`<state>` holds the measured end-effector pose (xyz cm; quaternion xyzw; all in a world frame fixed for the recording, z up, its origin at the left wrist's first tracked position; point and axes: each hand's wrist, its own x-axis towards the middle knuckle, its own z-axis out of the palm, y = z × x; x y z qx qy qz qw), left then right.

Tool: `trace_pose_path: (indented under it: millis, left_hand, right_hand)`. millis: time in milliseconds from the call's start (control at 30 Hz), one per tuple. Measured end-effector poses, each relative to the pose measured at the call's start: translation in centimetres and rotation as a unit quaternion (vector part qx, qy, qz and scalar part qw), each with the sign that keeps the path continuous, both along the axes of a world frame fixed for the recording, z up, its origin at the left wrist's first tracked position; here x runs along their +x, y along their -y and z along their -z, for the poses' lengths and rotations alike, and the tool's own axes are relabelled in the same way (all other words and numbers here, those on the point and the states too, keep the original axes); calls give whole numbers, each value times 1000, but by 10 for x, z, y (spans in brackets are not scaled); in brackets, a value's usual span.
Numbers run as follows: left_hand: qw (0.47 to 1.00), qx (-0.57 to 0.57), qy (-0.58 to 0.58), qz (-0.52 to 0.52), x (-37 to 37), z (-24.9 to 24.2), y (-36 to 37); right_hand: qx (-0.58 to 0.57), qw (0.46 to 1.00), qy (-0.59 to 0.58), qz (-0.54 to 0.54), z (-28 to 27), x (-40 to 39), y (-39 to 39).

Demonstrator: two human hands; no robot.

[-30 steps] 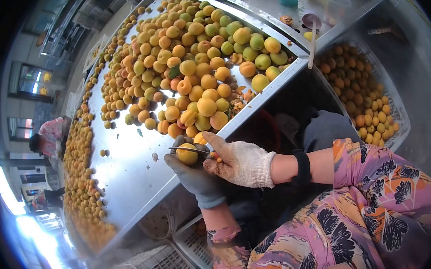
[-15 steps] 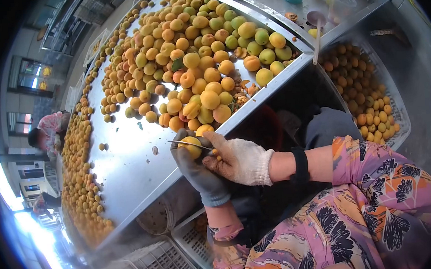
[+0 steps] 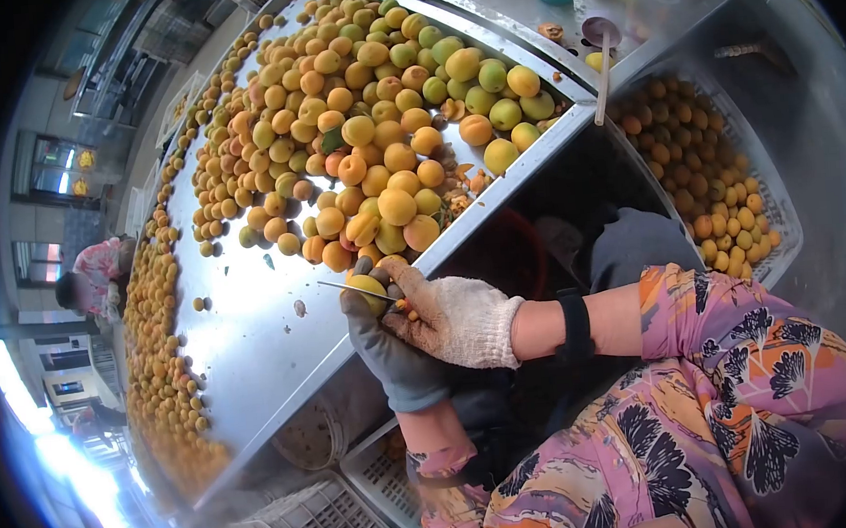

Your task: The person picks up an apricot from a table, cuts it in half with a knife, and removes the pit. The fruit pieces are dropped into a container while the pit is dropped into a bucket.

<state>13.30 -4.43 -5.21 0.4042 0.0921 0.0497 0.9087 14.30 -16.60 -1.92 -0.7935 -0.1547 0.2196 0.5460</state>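
My left hand [image 3: 390,359], in a grey glove, is closed around a yellow apricot [image 3: 365,294] just off the front edge of the metal table [image 3: 262,349]. In my right hand [image 3: 466,322], wearing a white knitted glove stained brown at the fingers, is a small knife [image 3: 338,288]. Its thin blade lies across the apricot and points left, and a bit of orange handle shows between the fingers. Both hands meet at the fruit. Right behind them begins a big heap of apricots [image 3: 336,138], orange to green.
Scraps of apricot flesh [image 3: 459,188] lie by the table's raised edge. A crate of apricots [image 3: 786,239] stands at right, below a ladle [image 3: 603,55] and a clear tub [image 3: 650,3]. Plastic crates [image 3: 304,527] sit below left. Another person [image 3: 100,272] works across the table.
The view has shifted slightly, moving the table and heap a little left and up. My hands still hold the apricot and knife together, with the blade across the fruit.
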Motion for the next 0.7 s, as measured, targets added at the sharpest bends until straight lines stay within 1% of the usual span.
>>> trace_pose_path:
  millis: [33,67,133,167,233,267,333,367,400,433,567,600,633,667,700]
  left_hand:
    - [1000,31,-2,5,1,0,-2]
    - [1000,31,-1,6,2,-1,-5]
    - [990,128,50,14,4,-11,-6]
    - [990,128,50,15,3,-16,-4]
    - [975,207,81,-5,0,-22,0]
    - [975,208,81,-3,-1,-19,0]
    - [986,158,46,-21,-2,-11,2]
    - [986,158,46,-21,-3,-10,2]
    - [998,54,31,-13,-3,-14,5]
    - [999,-51,15,-4,-3,-17,6]
    - [1000,-25,5,11,-2,-16,-1]
    - [996,85,0,4,1,-14,-7]
    - [981,194,-5,-3,2,-13,-11]
    - [981,193,-5,-4,2,-12,-11]
    - [959,280,23,-39,3,-19,-5]
  right_hand:
    - [-5,1000,1,3,0,1,0]
    - [-5,1000,1,4,4,2,-1]
    - [42,995,73,44,13,6,-5]
    - [42,995,74,44,16,5,-5]
    - [48,995,79,35,15,2,-4]
    - [48,995,78,37,16,0,-5]
    - [26,995,81,52,17,-5,-4]
    - [26,995,82,52,17,-6,-4]
    - [13,998,50,29,12,-6,-3]
    - [0,1000,18,6,10,-7,-3]
    - [-11,1000,23,1,20,-5,-8]
    - [17,998,51,26,22,-4,-10]
    - [46,994,79,52,24,-4,-11]
    - [45,994,80,51,26,-2,-12]
    - [48,993,99,50,25,1,-13]
